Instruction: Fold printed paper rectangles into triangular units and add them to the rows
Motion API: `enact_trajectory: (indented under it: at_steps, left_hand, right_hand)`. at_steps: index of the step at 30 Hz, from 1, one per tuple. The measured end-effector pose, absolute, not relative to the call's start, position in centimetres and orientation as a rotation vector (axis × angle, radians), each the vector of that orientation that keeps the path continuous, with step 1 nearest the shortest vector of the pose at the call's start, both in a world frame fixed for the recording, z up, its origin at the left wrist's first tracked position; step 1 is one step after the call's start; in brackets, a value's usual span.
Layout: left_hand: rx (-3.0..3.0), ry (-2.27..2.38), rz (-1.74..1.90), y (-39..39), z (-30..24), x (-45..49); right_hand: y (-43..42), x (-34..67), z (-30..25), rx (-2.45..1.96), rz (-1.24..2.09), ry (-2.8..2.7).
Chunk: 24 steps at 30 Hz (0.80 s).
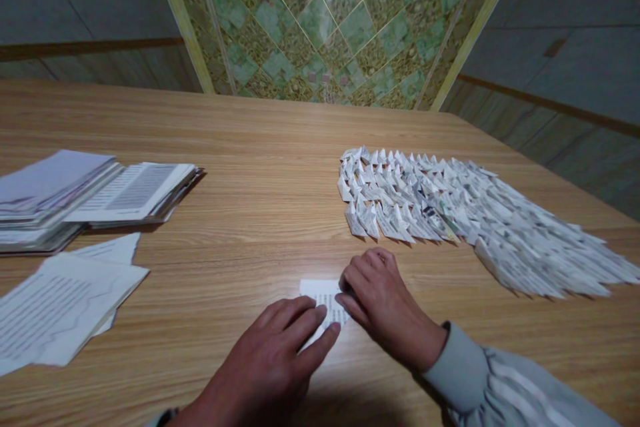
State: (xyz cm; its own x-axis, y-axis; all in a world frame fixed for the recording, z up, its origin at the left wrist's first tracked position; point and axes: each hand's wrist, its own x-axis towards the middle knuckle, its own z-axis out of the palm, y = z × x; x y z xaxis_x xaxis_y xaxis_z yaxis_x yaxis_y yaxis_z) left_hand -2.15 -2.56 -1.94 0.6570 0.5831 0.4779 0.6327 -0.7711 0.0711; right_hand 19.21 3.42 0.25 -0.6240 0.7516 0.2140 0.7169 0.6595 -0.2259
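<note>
A small piece of printed paper (320, 291) lies on the table in front of me, with a folded or slanted lower right edge. My left hand (285, 340) rests over its lower left part, index finger and thumb stretched out and apart on the paper. At the right edge of the sheet, my right hand (377, 300) is closed, fingers curled and thumb pressed against the paper. The curled fingers hide that corner. Beyond my right hand stand rows of small folded paper pieces (400, 187) with pointed tips, made of printed paper.
The folded rows continue as a dense spread (540, 240) to the right. On the left are stacked papers and booklets (135, 190), with loose torn printed sheets (75, 300) nearer me. The wooden table (250, 213) ends at a green patterned tiled panel (320, 27).
</note>
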Motion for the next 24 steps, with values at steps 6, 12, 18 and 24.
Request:
enact_trajectory:
  at_steps: [6, 12, 18, 24]
  left_hand:
    - [-2.805, -1.036, -0.69, -2.8, -1.7, -2.2]
    - [-2.798, -1.08, -0.634, -3.1, -1.5, -2.3]
    - [-2.847, -1.111, -0.554, -3.2, -0.8, -2.3]
    - [-2.841, -1.054, -0.567, -3.0, -0.7, -2.4]
  right_hand:
    - [2.2, 19.1, 0.7, -1.158, 0.124, -2.506]
    - [1.4, 19.3, 0.2, -1.315, 0.2, -2.404]
    - [2.3, 21.1, -0.4, -1.404, 0.097, -2.353]
    - [2.4, 21.1, 0.5, -1.425, 0.228, -2.268]
